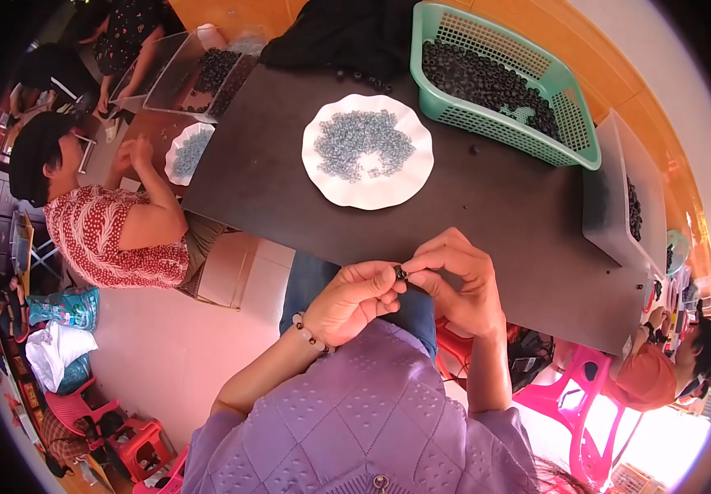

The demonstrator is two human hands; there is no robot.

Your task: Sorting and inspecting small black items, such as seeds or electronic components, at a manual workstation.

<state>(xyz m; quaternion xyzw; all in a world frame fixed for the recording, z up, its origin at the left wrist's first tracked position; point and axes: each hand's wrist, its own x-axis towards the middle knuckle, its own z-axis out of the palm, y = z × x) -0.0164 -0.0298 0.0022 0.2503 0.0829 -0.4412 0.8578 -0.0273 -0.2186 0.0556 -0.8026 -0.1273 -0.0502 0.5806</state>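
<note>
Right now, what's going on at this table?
A person in a purple top holds a small black ring between the fingertips of the left hand and right hand, at the edge of a dark table. On it sit a white plate of small grey pieces and a green basket of black rings. Other people work nearby.

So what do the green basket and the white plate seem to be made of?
The green basket looks like moulded plastic: even colour, a grid of holes in its walls. The white plate with the wavy rim seems to be thin plastic or foam, matte; the picture cannot settle which.
</note>
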